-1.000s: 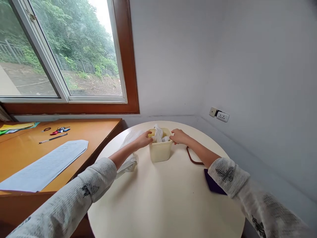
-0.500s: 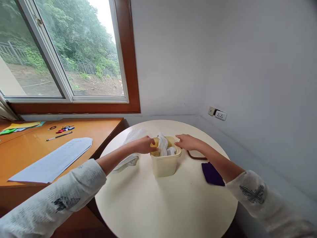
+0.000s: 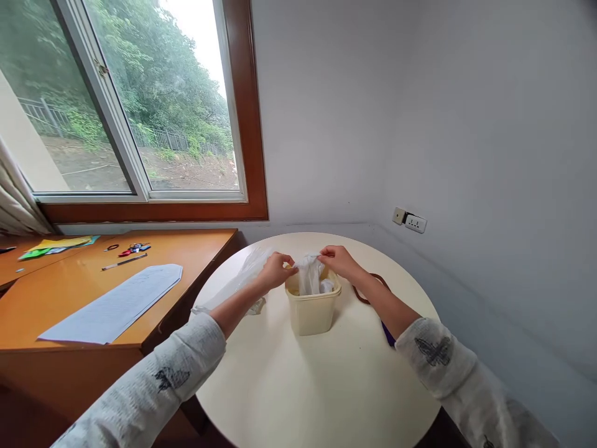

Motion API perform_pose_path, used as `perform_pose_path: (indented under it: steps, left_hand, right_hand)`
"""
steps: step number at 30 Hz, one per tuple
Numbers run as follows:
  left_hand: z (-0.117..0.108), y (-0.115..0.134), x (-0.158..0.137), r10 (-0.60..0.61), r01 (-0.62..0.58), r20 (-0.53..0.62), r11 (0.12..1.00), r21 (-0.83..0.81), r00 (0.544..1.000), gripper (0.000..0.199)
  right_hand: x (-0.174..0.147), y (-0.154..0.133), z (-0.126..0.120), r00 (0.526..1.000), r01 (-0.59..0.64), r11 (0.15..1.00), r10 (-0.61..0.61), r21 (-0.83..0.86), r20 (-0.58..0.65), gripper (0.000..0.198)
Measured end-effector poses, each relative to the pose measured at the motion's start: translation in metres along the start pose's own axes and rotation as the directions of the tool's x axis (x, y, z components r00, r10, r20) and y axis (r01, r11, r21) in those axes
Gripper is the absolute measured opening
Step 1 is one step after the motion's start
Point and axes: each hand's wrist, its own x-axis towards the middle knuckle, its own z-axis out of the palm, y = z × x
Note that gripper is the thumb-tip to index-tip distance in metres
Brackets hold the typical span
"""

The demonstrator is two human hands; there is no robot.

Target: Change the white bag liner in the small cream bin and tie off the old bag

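A cream plastic bin (image 3: pixel 313 316) stands upright on the round white table (image 3: pixel 308 386). Out of its mouth rises a thin white plastic bag (image 3: pixel 310 277), with its lower part still inside the bin. My left hand (image 3: pixel 277 270) pinches the bag's left edge above the rim. On the other side, my right hand (image 3: pixel 339 260) pinches its top right edge. A small white bundle (image 3: pixel 327 285) sits inside the bin, to the right of the bag. Left of the bin lies a clear plastic bag (image 3: pixel 247 274), partly behind my left forearm.
A brown loop-shaped strap (image 3: pixel 360 295) and a dark purple cloth (image 3: pixel 387 335) lie at the right, partly covered by my right arm. The wooden desk (image 3: pixel 200 249) at left holds papers (image 3: pixel 116 305), a pen (image 3: pixel 124 261) and keys (image 3: pixel 135 249). Wall sockets (image 3: pixel 415 223) are behind.
Both hands have moved from the bin's rim onto the white bag, which is now drawn up and spread between them. The view has shifted slightly to the left.
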Motion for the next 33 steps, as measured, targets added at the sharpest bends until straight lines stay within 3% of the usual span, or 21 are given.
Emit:
perform_pose_path:
  steps: [3, 7, 12, 15, 20, 25, 29, 33]
  left_hand:
    - [-0.01, -0.013, -0.006, -0.032, 0.033, 0.013, 0.993, -0.112, 0.999, 0.026]
    - [-0.018, -0.021, -0.006, -0.03, 0.046, 0.068, 0.969, -0.245, 0.997, 0.031]
    - [-0.017, -0.005, 0.0, 0.015, 0.04, 0.156, 0.936, -0.349, 0.988, 0.035]
    - [-0.009, 0.005, 0.004, 0.027, 0.053, 0.185, 0.908, -0.415, 0.982, 0.033]
    - [-0.004, 0.008, 0.004, 0.039, 0.042, 0.141, 0.847, -0.531, 0.989, 0.032]
    - [-0.018, -0.016, -0.002, -0.002, 0.025, 0.037, 0.77, -0.637, 0.999, 0.034]
    - [-0.025, -0.034, -0.001, -0.046, 0.054, 0.03, 0.716, -0.696, 0.998, 0.033]
    - [-0.025, -0.031, 0.006, -0.027, 0.082, 0.085, 0.657, -0.749, 0.996, 0.029]
  right_hand:
    - [-0.003, 0.013, -0.011, 0.999, -0.029, 0.992, 0.033, 0.123, -0.029, 0.02]
    - [-0.006, 0.021, -0.019, 0.999, -0.038, 0.968, 0.032, 0.249, 0.028, 0.021]
    - [-0.003, 0.005, -0.013, 0.991, -0.01, 0.935, -0.037, 0.356, 0.125, 0.03]
    - [0.002, -0.005, -0.005, 0.988, -0.054, 0.907, -0.013, 0.418, 0.156, 0.035]
    - [0.008, -0.002, -0.002, 0.998, -0.052, 0.819, 0.023, 0.572, 0.058, 0.043]
    - [0.004, 0.02, -0.014, 0.998, -0.002, 0.718, 0.04, 0.696, -0.039, 0.036]
    - [0.0, 0.031, -0.021, 0.998, -0.048, 0.685, 0.061, 0.727, 0.008, 0.033]
    - [0.002, 0.025, -0.024, 0.988, -0.147, 0.726, 0.071, 0.671, 0.139, 0.037]
